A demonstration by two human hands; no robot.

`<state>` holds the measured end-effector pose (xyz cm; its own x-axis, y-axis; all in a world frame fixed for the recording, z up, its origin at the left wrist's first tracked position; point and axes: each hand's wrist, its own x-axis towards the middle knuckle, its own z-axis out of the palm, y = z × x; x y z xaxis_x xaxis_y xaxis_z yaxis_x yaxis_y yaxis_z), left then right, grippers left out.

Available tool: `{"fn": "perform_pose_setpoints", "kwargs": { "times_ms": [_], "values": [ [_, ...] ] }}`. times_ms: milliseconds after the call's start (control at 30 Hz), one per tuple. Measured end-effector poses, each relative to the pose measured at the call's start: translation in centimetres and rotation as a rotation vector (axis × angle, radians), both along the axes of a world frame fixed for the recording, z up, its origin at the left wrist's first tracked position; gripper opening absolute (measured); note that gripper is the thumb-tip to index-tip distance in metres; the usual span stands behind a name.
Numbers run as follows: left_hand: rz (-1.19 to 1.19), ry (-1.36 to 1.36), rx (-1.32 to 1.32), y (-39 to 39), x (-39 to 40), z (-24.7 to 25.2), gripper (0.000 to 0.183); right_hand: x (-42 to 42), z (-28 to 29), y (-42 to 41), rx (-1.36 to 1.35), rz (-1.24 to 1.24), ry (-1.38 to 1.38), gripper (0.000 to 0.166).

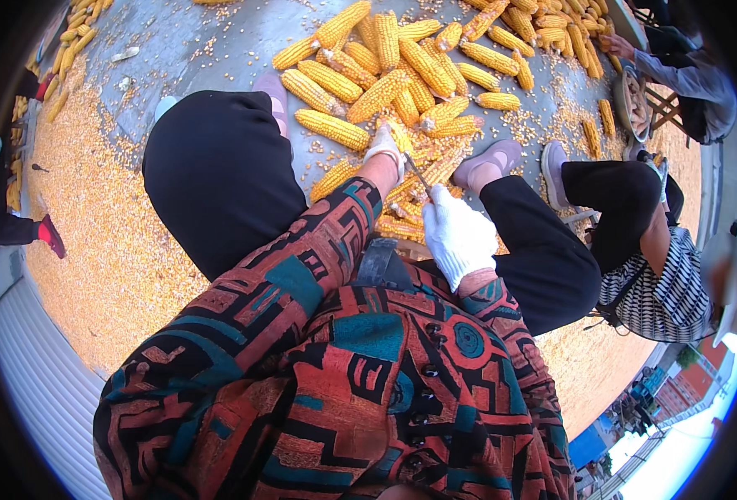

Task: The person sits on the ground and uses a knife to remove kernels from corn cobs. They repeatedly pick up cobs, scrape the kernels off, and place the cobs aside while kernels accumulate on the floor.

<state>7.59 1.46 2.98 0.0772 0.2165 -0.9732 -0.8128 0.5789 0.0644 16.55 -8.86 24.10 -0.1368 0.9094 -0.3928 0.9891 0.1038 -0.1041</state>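
Near the picture's centre my left hand [386,149], in a pale glove, grips an ear of corn [400,135] whose yellow kernels show beyond the fingers. My right hand [459,231], in a white knitted glove, is closed around a thin metal tool [417,170]. The tool's far end reaches up to the held ear; its exact kind cannot be told. Just beyond both hands lies a heap of whole corn ears [378,97]. Below and between the hands are ears with kernels partly stripped in rows [406,209], with loose kernels around them.
Loose kernels [112,250] cover the ground at left. A second pile of ears [553,28] lies at upper right, near a basin [632,103] and a seated person in a light-sleeved top. Another person in a patterned top [659,287] sits close on the right. A person's legs show at far left.
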Motion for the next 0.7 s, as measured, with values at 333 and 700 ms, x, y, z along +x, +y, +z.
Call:
{"fn": "perform_pose_setpoints", "kwargs": {
  "times_ms": [333, 700],
  "values": [
    [-0.153, 0.108, -0.015, 0.1, 0.7, -5.2, 0.078, -0.5, 0.0, 0.7, -0.011, 0.008, -0.03, 0.018],
    [-0.104, 0.06, 0.038, -0.7, 0.5, 0.1, 0.064, -1.0, -2.2, 2.3, 0.034, 0.049, -0.043, 0.018]
  ]
}}
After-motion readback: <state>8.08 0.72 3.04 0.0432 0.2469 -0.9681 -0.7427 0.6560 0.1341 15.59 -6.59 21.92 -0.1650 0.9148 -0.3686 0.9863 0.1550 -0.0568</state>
